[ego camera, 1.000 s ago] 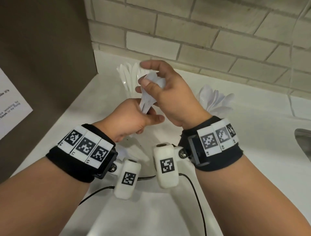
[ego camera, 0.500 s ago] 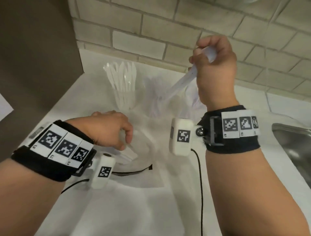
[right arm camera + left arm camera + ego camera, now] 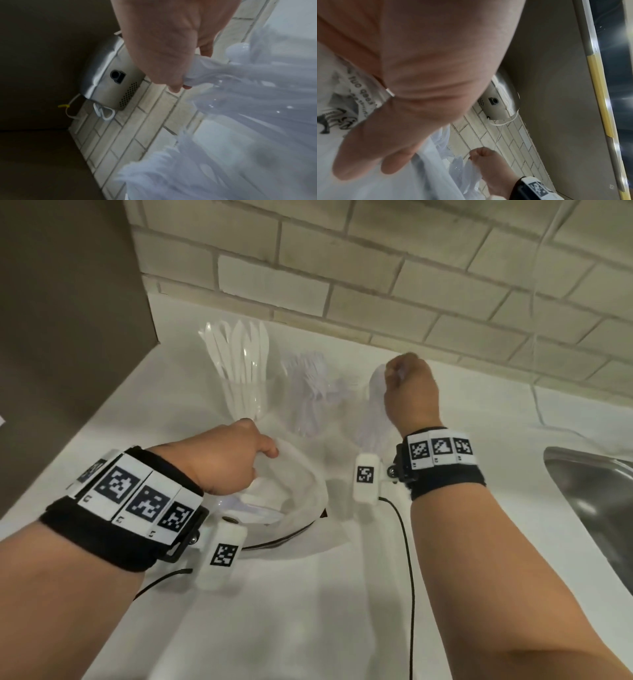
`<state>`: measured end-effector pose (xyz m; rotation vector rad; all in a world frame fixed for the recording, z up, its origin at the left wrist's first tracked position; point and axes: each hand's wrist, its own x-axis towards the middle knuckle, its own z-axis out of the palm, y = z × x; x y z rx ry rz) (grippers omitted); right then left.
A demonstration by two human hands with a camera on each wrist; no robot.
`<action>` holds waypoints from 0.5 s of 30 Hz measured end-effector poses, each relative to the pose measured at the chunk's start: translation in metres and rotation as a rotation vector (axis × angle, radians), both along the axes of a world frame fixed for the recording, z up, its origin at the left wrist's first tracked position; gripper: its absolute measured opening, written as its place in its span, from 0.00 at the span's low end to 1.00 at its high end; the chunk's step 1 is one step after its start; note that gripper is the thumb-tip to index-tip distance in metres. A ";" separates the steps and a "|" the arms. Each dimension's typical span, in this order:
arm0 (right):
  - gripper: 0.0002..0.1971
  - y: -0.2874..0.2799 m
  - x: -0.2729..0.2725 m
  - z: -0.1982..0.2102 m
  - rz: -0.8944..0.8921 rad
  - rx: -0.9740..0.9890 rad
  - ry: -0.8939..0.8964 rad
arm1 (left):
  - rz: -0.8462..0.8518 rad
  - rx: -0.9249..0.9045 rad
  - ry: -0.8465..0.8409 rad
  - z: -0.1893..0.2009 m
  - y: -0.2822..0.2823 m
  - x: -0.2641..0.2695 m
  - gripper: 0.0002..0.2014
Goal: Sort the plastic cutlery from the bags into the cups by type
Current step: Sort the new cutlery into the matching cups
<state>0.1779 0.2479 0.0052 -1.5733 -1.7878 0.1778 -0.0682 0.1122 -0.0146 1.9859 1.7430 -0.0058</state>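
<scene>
Since half a second back, right hand (image 3: 409, 392) lowered spoons (image 3: 375, 402) into right-of-fork-cup (image 3: 308, 405) cup, fingers pinching; left hand (image 3: 233, 460) grips bag (image 3: 301, 491).

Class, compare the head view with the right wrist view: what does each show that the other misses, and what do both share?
Only the head view shows the cup of knives, the left hand at the plastic bag, and the sink.

Only the right wrist view shows the metal wall unit with its white cable.

Both show the right hand gripping white spoons, in front of the tiled wall.
</scene>
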 end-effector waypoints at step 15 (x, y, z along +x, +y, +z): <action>0.13 -0.093 -0.064 0.044 0.474 -0.239 -0.199 | -0.015 0.052 -0.007 0.005 -0.003 0.008 0.37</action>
